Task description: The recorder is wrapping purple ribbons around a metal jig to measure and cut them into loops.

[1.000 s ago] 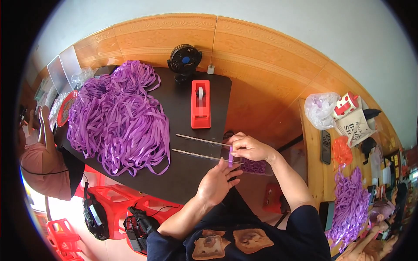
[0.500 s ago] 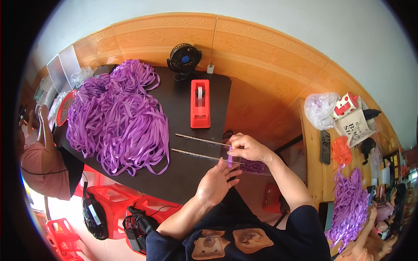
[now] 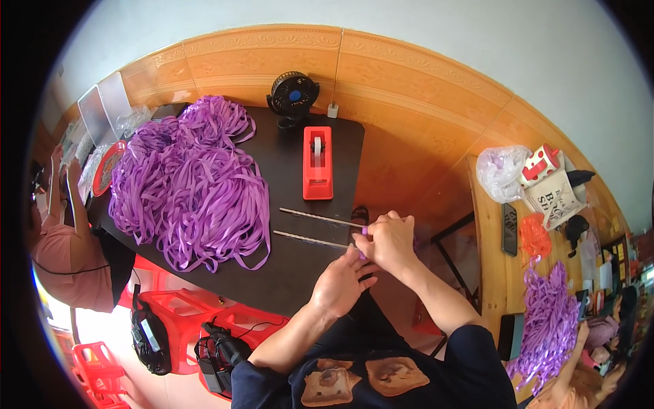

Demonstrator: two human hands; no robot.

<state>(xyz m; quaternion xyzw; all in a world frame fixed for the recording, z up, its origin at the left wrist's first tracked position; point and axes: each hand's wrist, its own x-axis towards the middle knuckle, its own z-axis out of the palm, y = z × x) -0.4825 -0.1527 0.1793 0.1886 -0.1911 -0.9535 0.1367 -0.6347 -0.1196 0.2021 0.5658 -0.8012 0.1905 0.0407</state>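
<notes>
Two thin metal rods (image 3: pixel 320 217) lie side by side on the dark table, pointing toward my hands at its right edge. A small bit of purple ribbon (image 3: pixel 364 230) shows at their ends, mostly hidden by my fingers. My right hand (image 3: pixel 390 244) is closed over the ribbon, back of the hand up. Beside the nearer rod's end, my left hand (image 3: pixel 337 283) pinches at the ribbon with thumb and forefinger, its other fingers loosely apart. A large heap of purple ribbon (image 3: pixel 194 187) covers the table's left part.
Behind the rods stand a red tape dispenser (image 3: pixel 317 163) and a black fan (image 3: pixel 293 95). A wooden table (image 3: pixel 490 273) at right bears bags, a phone (image 3: pixel 509 230) and more purple ribbon (image 3: pixel 548 313). Red stools (image 3: pixel 180 327) stand at lower left. A person (image 3: pixel 78 252) sits at far left.
My right hand has turned over and closed at the rod ends, covering the ribbon strip that showed between the rods. My left fingertips have come together beside it.
</notes>
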